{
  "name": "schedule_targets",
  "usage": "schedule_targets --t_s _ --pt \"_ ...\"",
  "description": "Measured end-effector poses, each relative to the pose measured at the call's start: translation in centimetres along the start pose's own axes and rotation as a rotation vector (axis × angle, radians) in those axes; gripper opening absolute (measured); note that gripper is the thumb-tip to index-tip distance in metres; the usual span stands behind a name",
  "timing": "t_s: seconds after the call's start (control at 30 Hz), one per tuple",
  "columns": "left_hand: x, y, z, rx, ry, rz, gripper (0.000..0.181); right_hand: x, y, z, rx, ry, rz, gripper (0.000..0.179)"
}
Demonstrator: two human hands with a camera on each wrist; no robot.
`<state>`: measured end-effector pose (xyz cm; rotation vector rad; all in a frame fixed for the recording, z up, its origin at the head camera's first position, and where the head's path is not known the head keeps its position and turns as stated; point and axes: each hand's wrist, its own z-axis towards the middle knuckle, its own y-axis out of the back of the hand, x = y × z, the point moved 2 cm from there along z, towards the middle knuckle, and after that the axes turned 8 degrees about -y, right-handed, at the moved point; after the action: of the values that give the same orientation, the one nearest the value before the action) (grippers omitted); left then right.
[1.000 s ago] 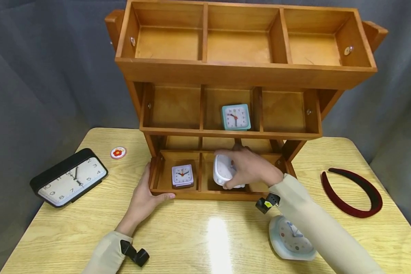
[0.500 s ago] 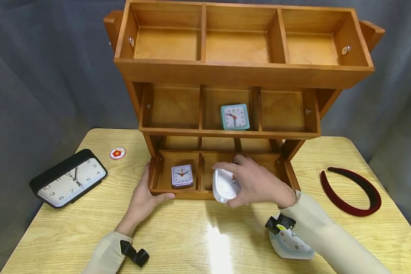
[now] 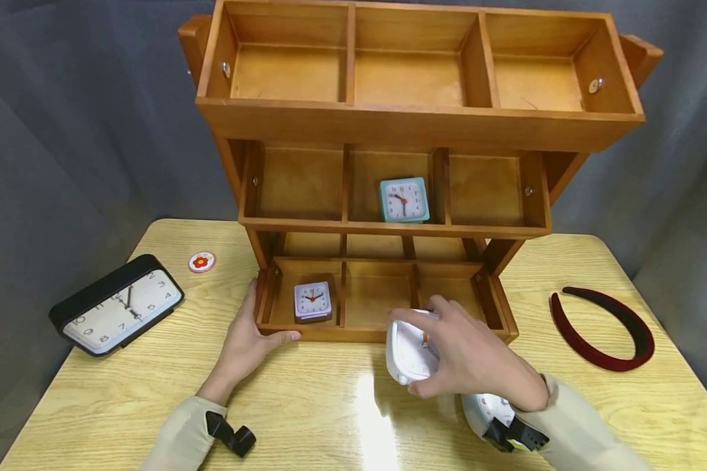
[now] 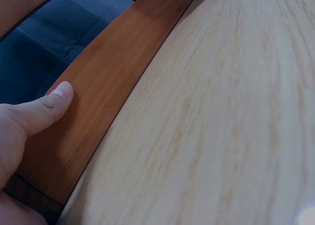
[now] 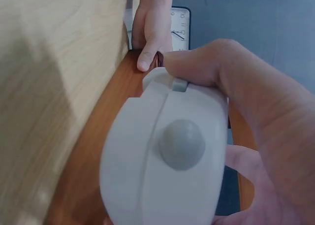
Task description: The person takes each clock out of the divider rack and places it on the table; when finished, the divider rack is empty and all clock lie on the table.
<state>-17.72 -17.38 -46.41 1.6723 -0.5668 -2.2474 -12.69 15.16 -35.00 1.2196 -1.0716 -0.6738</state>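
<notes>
Pale wood-grain table (image 3: 306, 405) across the lower half of the frame, rounded at both back corners, with a bright streak of reflected light (image 3: 372, 412) at lower centre. Dark grey-blue curtain (image 3: 94, 98), loosely creased, behind the table and down both sides. From top to middle centre, an orange-brown wooden drawer unit (image 3: 418, 127) in three tiers, each split into three compartments: in the middle tier, centre compartment, a teal clock (image 3: 404, 200); in the bottom drawer (image 3: 336, 334), left compartment, a lilac clock (image 3: 313, 301).

Just right of centre, lower half, over the tabletop by the bottom drawer's front edge: a white clock (image 3: 406, 353), tilted, pinched between thumb and curled fingers of the right hand (image 3: 468, 353). At left of centre, the left hand (image 3: 250, 343), spread wide around the drawer's front corner, thumb straight along the front, fingers against the outer side.

On the table at far left, a black-framed clock (image 3: 118, 304), with a round flower badge (image 3: 201, 262) nearby; at far right, a dark red headband (image 3: 621, 364); at lower right, partly hidden beneath the right wrist, a pale blue-white clock (image 3: 492, 407).
</notes>
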Motion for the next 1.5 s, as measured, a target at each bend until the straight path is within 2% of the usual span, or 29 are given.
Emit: schedule_targets --t_s 0.33,0.47,1.13,1.5 --pt "-0.1 0.0 0.3 -0.010 -0.055 -0.036 0.123 0.7 -1.2 -2.4 -0.004 -0.055 -0.020 0.092" --pt "0.0 0.1 0.1 -0.010 -0.039 -0.032 0.123 0.9 -1.5 -2.9 0.006 -0.048 -0.024 0.091" --pt "0.0 0.1 -0.1 -0.005 -0.001 -0.018 0.123 1.3 -4.1 -3.0 0.063 0.010 -0.030 0.092" --pt "0.1 0.1 0.1 -0.009 0.001 -0.011 0.122 0.8 -5.3 -2.3 0.110 0.005 0.011 0.091"
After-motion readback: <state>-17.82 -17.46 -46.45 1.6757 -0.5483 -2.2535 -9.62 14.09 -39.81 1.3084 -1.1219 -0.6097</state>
